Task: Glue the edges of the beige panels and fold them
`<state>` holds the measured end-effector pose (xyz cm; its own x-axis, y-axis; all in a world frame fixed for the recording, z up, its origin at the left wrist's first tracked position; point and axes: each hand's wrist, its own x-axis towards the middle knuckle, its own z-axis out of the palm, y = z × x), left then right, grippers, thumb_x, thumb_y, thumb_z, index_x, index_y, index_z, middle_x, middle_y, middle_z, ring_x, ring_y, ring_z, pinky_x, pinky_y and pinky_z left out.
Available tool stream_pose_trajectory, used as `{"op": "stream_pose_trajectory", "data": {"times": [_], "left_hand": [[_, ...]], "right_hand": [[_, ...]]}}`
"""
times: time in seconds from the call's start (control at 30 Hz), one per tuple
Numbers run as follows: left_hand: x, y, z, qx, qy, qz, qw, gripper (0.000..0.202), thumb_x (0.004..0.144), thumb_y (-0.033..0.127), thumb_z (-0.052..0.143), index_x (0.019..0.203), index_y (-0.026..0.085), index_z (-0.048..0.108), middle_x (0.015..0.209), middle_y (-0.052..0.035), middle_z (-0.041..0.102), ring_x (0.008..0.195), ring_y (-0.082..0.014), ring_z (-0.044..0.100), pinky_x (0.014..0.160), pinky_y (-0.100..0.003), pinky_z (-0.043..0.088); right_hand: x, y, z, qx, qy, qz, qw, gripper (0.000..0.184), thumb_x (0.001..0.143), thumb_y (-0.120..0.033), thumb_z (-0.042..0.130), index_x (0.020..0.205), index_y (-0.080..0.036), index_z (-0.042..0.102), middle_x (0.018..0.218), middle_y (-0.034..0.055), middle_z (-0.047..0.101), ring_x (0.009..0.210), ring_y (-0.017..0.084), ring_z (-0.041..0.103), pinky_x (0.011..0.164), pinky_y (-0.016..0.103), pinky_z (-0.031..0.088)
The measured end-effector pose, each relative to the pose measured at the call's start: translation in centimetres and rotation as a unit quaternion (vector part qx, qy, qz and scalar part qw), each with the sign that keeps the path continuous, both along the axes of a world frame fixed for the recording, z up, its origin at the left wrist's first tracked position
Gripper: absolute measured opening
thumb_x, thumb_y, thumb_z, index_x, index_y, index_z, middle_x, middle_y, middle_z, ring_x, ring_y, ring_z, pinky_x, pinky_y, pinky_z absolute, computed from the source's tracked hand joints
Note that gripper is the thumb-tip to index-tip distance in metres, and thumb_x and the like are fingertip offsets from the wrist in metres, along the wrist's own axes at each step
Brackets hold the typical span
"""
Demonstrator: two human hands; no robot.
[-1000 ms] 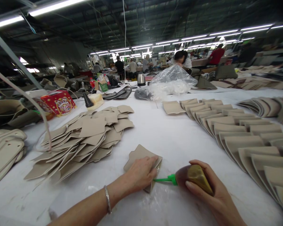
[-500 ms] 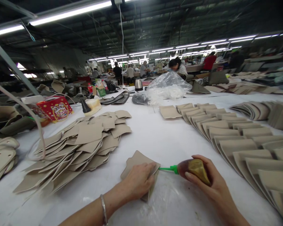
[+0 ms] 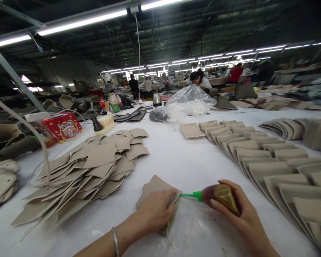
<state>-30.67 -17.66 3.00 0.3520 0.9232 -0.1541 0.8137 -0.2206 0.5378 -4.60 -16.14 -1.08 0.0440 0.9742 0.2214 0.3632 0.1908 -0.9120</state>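
Note:
My left hand [image 3: 155,211] lies flat, fingers together, pressing a beige cut piece [image 3: 153,187] onto the white table [image 3: 176,153]. My right hand [image 3: 237,214] is wrapped round a brown squeeze bottle [image 3: 219,194] with a green nozzle [image 3: 192,195]. The nozzle tip points left and touches the piece's right edge, just by my left fingertips. A silver bracelet [image 3: 114,241] sits on my left wrist.
A loose heap of beige pieces [image 3: 91,167] lies to the left. Overlapping rows of the same pieces [image 3: 262,157] fan out on the right. A red box [image 3: 61,126], a clear plastic bag [image 3: 189,101] and a kettle [image 3: 157,99] stand farther back. Other people work at distant tables.
The nozzle tip has travelled up along the piece's right edge, from near its lower part to its upper corner. My left hand stays pressed on the piece. The view has tilted a little.

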Motion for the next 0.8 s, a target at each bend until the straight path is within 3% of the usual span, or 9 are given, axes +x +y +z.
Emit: {"op": "stream_pose_trajectory", "data": {"times": [0.1,0.17,0.3,0.4,0.5,0.57,0.63,0.7,0.8], "left_hand": [[0.0,0.0,0.0,-0.002,-0.004,0.003,1.000,0.048,0.089,0.026,0.041,0.134,0.020,0.056,0.127,-0.0097,0.066,0.116,-0.0287,0.061,0.102,-0.042,0.045],[-0.1,0.0,0.0,-0.005,-0.009,0.009,1.000,0.050,0.087,0.026,0.045,0.136,0.021,0.055,0.125,-0.0087,0.067,0.113,-0.0281,0.061,0.099,-0.039,0.046],[-0.7,0.2,0.0,-0.031,-0.037,0.041,0.998,0.046,0.090,0.031,0.044,0.133,0.024,0.059,0.104,-0.0038,0.073,0.091,-0.0228,0.066,0.087,-0.032,0.049],[-1.8,0.5,-0.2,0.008,0.016,0.131,0.991,0.041,0.092,0.037,0.045,0.127,0.023,0.061,0.106,-0.0063,0.069,0.095,-0.0230,0.065,0.087,-0.032,0.047],[-3.5,1.2,-0.9,0.047,0.143,0.235,0.960,0.047,0.088,0.037,0.053,0.130,0.017,0.053,0.124,-0.0148,0.059,0.110,-0.0281,0.060,0.091,-0.036,0.044],[-4.6,1.9,-1.5,0.021,0.170,0.256,0.951,0.044,0.084,0.036,0.057,0.123,0.016,0.053,0.115,-0.0142,0.062,0.103,-0.0284,0.062,0.084,-0.035,0.044],[-5.7,2.6,-1.9,-0.027,0.112,0.259,0.959,0.034,0.077,0.037,0.064,0.104,0.018,0.056,0.092,-0.0061,0.064,0.087,-0.0247,0.063,0.071,-0.030,0.043],[-6.5,3.4,-2.2,-0.118,-0.027,0.269,0.956,0.033,0.069,0.043,0.070,0.085,0.019,0.054,0.071,0.0014,0.057,0.067,-0.0183,0.058,0.056,-0.024,0.037],[-7.2,4.8,-1.8,-0.251,-0.264,0.295,0.883,0.045,0.060,0.050,0.078,0.072,0.020,0.047,0.056,0.0074,0.043,0.045,-0.0076,0.038,0.041,-0.018,0.019]], "right_hand": [[-0.7,-0.7,0.4,-0.047,0.071,0.023,0.996,0.054,0.074,-0.053,0.076,0.116,-0.024,0.057,0.092,0.0008,0.066,0.083,0.023,0.063,0.077,0.030,0.051],[-1.1,-1.1,0.6,-0.114,0.189,0.037,0.975,0.052,0.072,-0.049,0.079,0.114,-0.024,0.061,0.090,0.0008,0.069,0.084,0.023,0.065,0.076,0.031,0.053],[0.0,-0.6,0.6,-0.228,0.467,0.006,0.855,0.040,0.073,-0.036,0.082,0.109,-0.021,0.070,0.102,0.0046,0.075,0.089,0.025,0.071,0.074,0.034,0.060],[2.2,0.5,0.0,-0.252,0.580,-0.009,0.774,0.033,0.069,-0.026,0.086,0.100,-0.022,0.075,0.109,0.0046,0.075,0.092,0.025,0.072,0.076,0.034,0.062],[3.7,1.2,-0.4,-0.260,0.642,-0.007,0.721,0.030,0.070,-0.023,0.086,0.098,-0.022,0.077,0.112,0.0053,0.074,0.093,0.025,0.072,0.080,0.035,0.061],[4.0,1.3,-0.2,-0.249,0.667,-0.012,0.702,0.029,0.071,-0.023,0.086,0.098,-0.022,0.078,0.112,0.0063,0.074,0.092,0.025,0.073,0.079,0.034,0.062],[3.9,1.2,0.2,-0.237,0.683,-0.020,0.691,0.030,0.070,-0.021,0.086,0.099,-0.021,0.078,0.111,0.0075,0.074,0.090,0.025,0.073,0.076,0.034,0.063],[3.9,1.1,0.6,-0.236,0.693,-0.036,0.680,0.032,0.068,-0.020,0.087,0.099,-0.020,0.078,0.111,0.0080,0.074,0.087,0.027,0.073,0.071,0.033,0.063],[4.4,1.1,0.5,-0.239,0.701,-0.041,0.670,0.035,0.069,-0.021,0.086,0.104,-0.021,0.076,0.118,0.0064,0.072,0.093,0.027,0.072,0.073,0.033,0.063]]}}
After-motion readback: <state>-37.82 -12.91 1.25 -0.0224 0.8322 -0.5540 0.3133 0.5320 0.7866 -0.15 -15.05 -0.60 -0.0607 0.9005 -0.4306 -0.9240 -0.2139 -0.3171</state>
